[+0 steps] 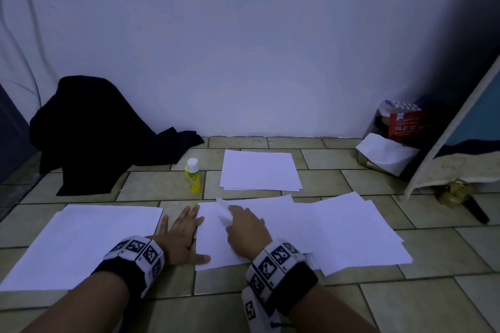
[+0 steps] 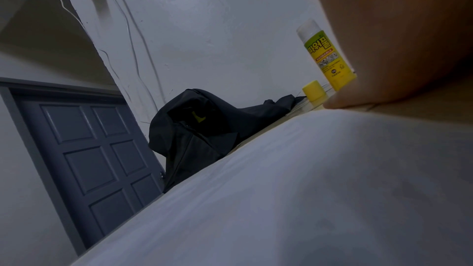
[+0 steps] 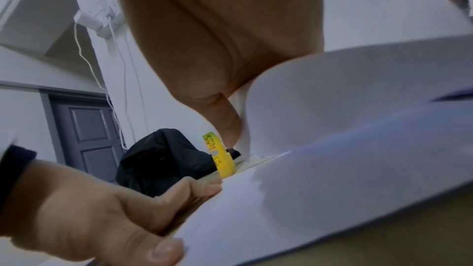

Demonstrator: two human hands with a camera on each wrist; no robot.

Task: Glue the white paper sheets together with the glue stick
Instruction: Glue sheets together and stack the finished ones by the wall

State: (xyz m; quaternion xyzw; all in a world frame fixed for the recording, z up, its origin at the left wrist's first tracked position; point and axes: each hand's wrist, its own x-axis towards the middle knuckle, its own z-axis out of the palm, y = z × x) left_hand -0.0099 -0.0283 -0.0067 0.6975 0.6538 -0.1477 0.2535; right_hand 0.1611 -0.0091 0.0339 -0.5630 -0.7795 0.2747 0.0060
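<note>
White sheet (image 1: 216, 240): left hand (image 1: 180, 235) fingers flat on edge, right hand (image 1: 247, 227) pinching lifted corner.

From my remote seat I read the flat paper sheets (image 1: 259, 170) as plain white with a bluish cast, at centre and across the lower frame; the upright plastic glue stick (image 1: 193, 176) left of centre is bright yellow with a white top and a red band on its label; its loose cap (image 2: 314, 90), in the left wrist view, is yellow; the floor tiles (image 1: 422, 303) are olive-beige with dark grout lines; the crumpled cloth heap (image 1: 89, 127) at left is black; both wristbands (image 1: 135, 254) carry black-and-white square marker patterns; the panelled door (image 2: 89, 157) is slate grey; the carton (image 1: 405, 124) at right is red with white lettering.
</note>
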